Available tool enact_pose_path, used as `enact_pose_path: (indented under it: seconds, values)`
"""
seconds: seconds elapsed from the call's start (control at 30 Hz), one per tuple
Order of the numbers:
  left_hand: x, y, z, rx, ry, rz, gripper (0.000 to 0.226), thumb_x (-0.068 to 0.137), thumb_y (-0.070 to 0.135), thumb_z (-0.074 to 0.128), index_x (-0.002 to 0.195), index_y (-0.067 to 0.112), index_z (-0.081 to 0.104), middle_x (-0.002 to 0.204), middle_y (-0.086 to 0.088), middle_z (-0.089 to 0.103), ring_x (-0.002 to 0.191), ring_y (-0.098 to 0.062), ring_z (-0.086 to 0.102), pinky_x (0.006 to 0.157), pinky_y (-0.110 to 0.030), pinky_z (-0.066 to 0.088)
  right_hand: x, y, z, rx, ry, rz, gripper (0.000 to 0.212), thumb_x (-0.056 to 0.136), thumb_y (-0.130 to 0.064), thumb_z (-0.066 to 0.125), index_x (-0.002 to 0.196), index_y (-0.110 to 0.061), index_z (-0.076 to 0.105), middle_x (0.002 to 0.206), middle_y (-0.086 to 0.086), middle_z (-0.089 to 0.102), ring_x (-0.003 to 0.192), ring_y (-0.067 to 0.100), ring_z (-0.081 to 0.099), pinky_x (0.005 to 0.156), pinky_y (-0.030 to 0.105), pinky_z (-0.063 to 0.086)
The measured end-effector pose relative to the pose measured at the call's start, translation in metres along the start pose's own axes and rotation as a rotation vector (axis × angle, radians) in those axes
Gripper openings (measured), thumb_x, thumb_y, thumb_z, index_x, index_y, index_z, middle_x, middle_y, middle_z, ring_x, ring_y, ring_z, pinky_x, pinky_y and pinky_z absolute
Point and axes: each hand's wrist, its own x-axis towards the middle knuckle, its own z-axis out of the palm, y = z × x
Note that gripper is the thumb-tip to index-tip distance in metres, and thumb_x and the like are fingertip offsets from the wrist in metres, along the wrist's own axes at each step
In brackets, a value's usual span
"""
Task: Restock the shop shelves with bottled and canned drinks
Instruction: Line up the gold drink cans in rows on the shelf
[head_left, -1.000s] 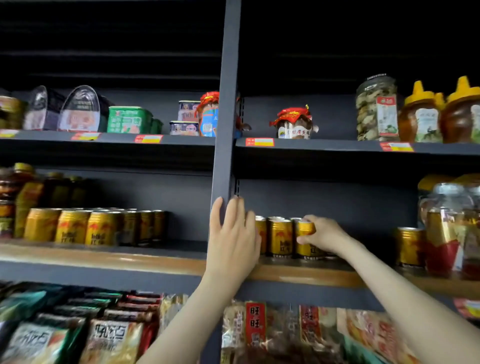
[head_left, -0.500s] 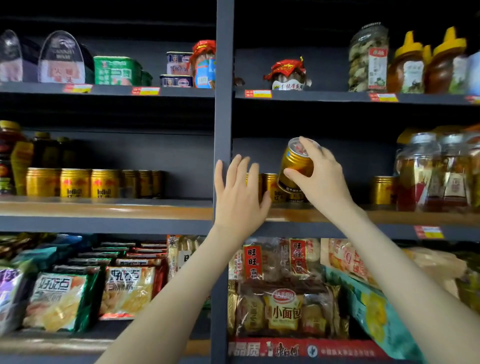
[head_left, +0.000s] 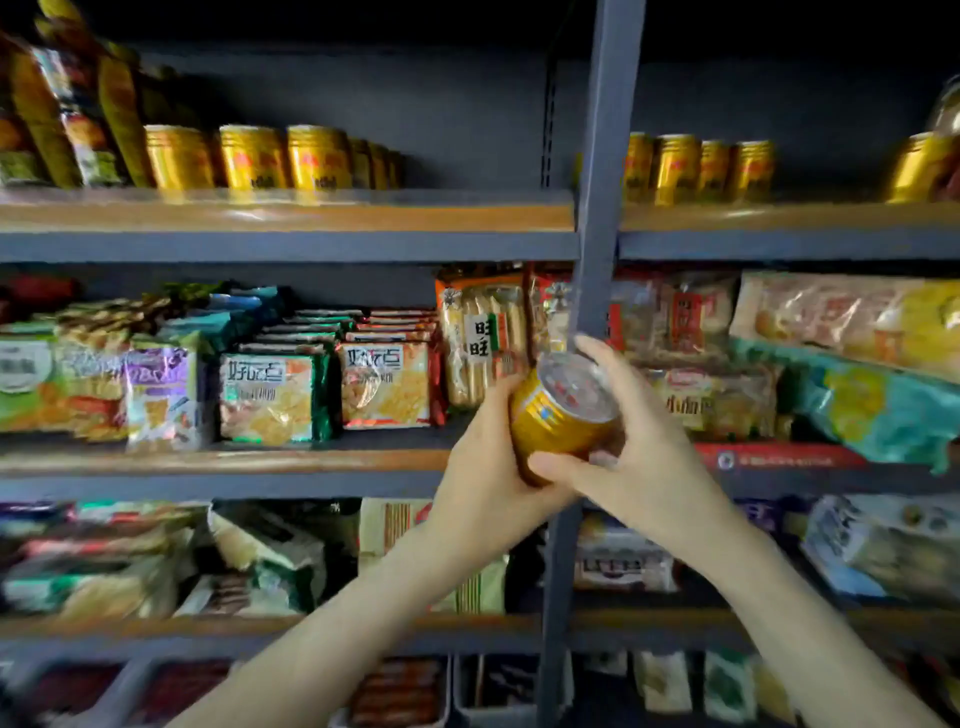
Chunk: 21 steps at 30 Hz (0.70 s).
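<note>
Right hand (head_left: 644, 457) and left hand (head_left: 485, 470) are both wrapped around one gold can (head_left: 558, 418). It is held in the air in front of the grey upright post (head_left: 597, 208), level with the snack packets (head_left: 275, 395). The can is tilted, its silver top turned toward the camera and up to the right. The right hand's fingers are curled over the rim of the top and its thumb is laid across the lower body. The can is cupped from the left and from below by the left hand, whose fingertips are hidden behind it.

Half a second ago the can was gripped by the right hand alone and was raised just above the row of cans (head_left: 696, 169) on the wood-edged shelf (head_left: 779, 215) in the right bay, while the left hand was pressed flat, fingers straight, against the post. That hand has since been taken off the post and brought to the can, and the can has been carried down and away from the shelf. A second ago it was standing on that shelf at the end of the row, with the right hand closed on it. The view has been lowered as well, so that the can shelf now lies near the top of the picture.
</note>
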Motion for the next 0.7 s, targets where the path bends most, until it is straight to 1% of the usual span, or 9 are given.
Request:
enact_pose_path:
  seconds: [0.07, 0.13, 0.2, 0.3, 0.37, 0.4, 0.47, 0.57, 0.7]
  values:
    - [-0.040, -0.033, -0.004, -0.002, -0.070, -0.099, 0.074, 0.060, 0.052, 0.076, 0.119, 0.045, 0.031, 0.117, 0.014, 0.057, 0.107, -0.004, 0.059, 0.084, -0.011, 0.046, -0.017, 0.019, 0.039, -0.041, -0.090, 0.079, 0.083, 0.071, -0.033, 0.083, 0.136, -0.038, 0.031, 0.121, -0.024, 0.033, 0.114, -0.007, 0.037, 0.089, 0.001, 0.034]
    - [-0.074, -0.064, -0.008, -0.021, -0.145, -0.179, 0.074, 0.058, 0.051, 0.075, 0.118, 0.047, 0.032, 0.117, 0.012, 0.058, 0.110, -0.008, 0.060, 0.089, -0.026, 0.051, -0.036, 0.032, 0.075, -0.070, -0.197, 0.147, 0.086, 0.073, -0.036, 0.082, 0.139, -0.033, 0.026, 0.124, -0.021, 0.030, 0.115, -0.007, 0.036, 0.083, -0.006, 0.030]
    - [-0.102, -0.088, -0.014, -0.038, -0.201, -0.238, 0.079, 0.062, 0.041, 0.080, 0.120, 0.055, 0.029, 0.119, 0.010, 0.059, 0.112, -0.010, 0.061, 0.091, -0.039, 0.052, -0.054, 0.040, 0.105, -0.095, -0.264, 0.187, 0.090, 0.074, -0.036, 0.081, 0.143, -0.026, 0.025, 0.128, -0.019, 0.032, 0.119, -0.005, 0.036, 0.085, -0.006, 0.029]
    - [-0.135, -0.105, -0.023, -0.077, -0.195, -0.307, 0.075, 0.069, 0.030, 0.081, 0.121, 0.050, 0.031, 0.121, 0.009, 0.058, 0.113, -0.013, 0.060, 0.091, -0.041, 0.052, -0.072, 0.047, 0.138, -0.102, -0.288, 0.140, 0.087, 0.072, -0.031, 0.084, 0.141, -0.023, 0.031, 0.132, -0.014, 0.038, 0.123, -0.001, 0.038, 0.103, 0.013, 0.036]
    - [-0.147, -0.105, -0.029, -0.085, -0.187, -0.330, 0.076, 0.072, 0.020, 0.081, 0.122, 0.046, 0.030, 0.121, 0.015, 0.055, 0.112, 0.000, 0.058, 0.089, -0.024, 0.050, -0.078, 0.051, 0.149, -0.060, -0.338, 0.088, 0.086, 0.074, -0.033, 0.083, 0.141, -0.036, 0.028, 0.137, -0.018, 0.034, 0.128, -0.004, 0.034, 0.109, 0.025, 0.036]
    - [-0.151, -0.104, -0.033, -0.087, -0.191, -0.346, 0.077, 0.073, 0.014, 0.081, 0.122, 0.042, 0.029, 0.120, 0.016, 0.054, 0.111, 0.004, 0.057, 0.087, -0.017, 0.048, -0.080, 0.052, 0.152, -0.044, -0.376, 0.024, 0.084, 0.077, -0.036, 0.079, 0.139, -0.049, 0.024, 0.142, -0.022, 0.028, 0.133, -0.005, 0.029, 0.112, 0.025, 0.035]
    - [-0.158, -0.103, -0.038, -0.116, -0.203, -0.374, 0.077, 0.074, 0.008, 0.079, 0.126, 0.035, 0.028, 0.119, 0.012, 0.057, 0.109, 0.002, 0.060, 0.085, -0.017, 0.050, -0.081, 0.052, 0.155, -0.073, -0.433, -0.140, 0.070, 0.087, -0.044, 0.066, 0.136, -0.064, 0.020, 0.149, -0.031, 0.011, 0.142, -0.006, 0.012, 0.112, 0.020, 0.026]
    - [-0.165, -0.096, -0.046, -0.137, -0.188, -0.474, 0.079, 0.071, 0.020, 0.081, 0.133, 0.025, 0.033, 0.115, 0.006, 0.063, 0.103, -0.005, 0.064, 0.084, -0.026, 0.055, -0.080, 0.059, 0.158, -0.134, -0.376, -0.320, 0.043, 0.094, -0.056, 0.044, 0.135, -0.048, 0.035, 0.151, -0.023, 0.016, 0.143, -0.003, 0.007, 0.111, 0.028, 0.020]
    - [-0.166, -0.093, -0.053, -0.311, -0.180, -0.775, 0.075, 0.061, 0.047, 0.079, 0.126, 0.026, 0.049, 0.111, 0.002, 0.067, 0.099, -0.011, 0.066, 0.088, -0.037, 0.056, -0.074, 0.069, 0.162, 0.033, -0.426, -0.168, 0.052, 0.093, -0.061, 0.044, 0.142, -0.051, 0.029, 0.149, -0.029, 0.026, 0.142, 0.000, 0.021, 0.115, 0.039, 0.029]
